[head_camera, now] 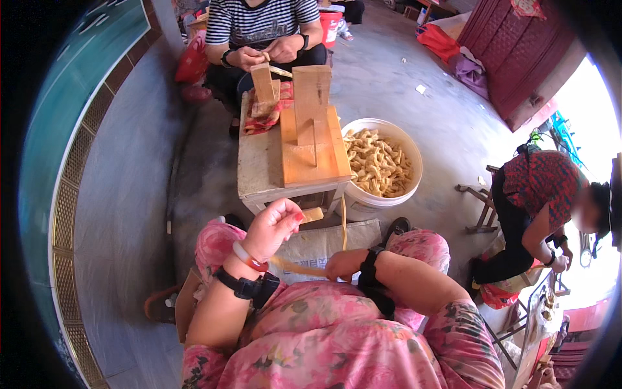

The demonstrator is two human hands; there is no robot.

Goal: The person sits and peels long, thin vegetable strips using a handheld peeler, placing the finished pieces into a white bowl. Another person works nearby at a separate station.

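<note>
My left hand (274, 226), with a bracelet and a black wrist strap, is raised in front of the small bench. Its thumb and fingers pinch a short, flat yellowish piece (312, 215). Lower and to the right, my right hand (342, 266) grips a long tan strip (299, 268) that stretches leftward below my left wrist. Another thin strip (344, 221) hangs from the bench's near right corner down to my right hand; whether both are one length cannot be told. On the bench (260, 167) rests a wooden board (311, 172) with an upright wooden block (311, 102) and a thin upright piece.
A white bucket (415, 170) of yellowish knotted pieces (379, 160) stands right of the bench. Across from me, a seated person (262, 29) handles a small piece near another wooden block (262, 83). Another person (539, 189) bends at the right. A sack (362, 233) lies between my feet.
</note>
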